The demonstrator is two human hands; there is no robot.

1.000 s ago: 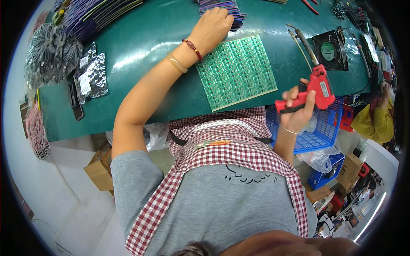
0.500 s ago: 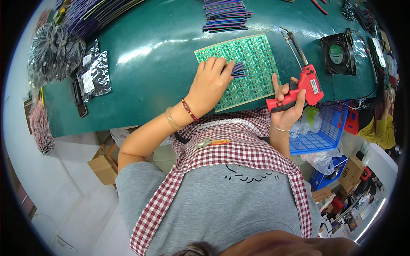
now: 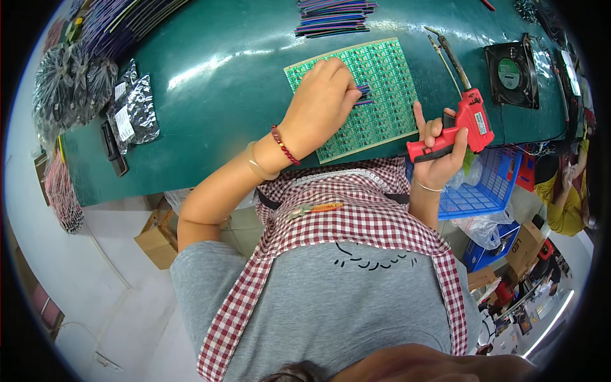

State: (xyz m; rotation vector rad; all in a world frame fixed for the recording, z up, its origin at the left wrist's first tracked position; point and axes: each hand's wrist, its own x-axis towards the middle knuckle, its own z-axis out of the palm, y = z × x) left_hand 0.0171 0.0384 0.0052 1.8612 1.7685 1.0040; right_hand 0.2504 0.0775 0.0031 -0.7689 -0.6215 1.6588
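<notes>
The green board (image 3: 372, 95) lies flat on the worktop (image 3: 210, 83), close to its near edge. The left hand (image 3: 321, 102) rests on the board, its fingers (image 3: 344, 86) pinched narrow on a small bundle of wires (image 3: 364, 95) held down against the board's middle. Just right of the board, the right hand (image 3: 439, 149) holds a red soldering gun (image 3: 458, 124), fingers wrapped round the grip, tip pointing away and clear of the board. The wires look set in place but not yet soldered. A stack of wires (image 3: 334, 16) waits beyond the board, so much work seems left.
</notes>
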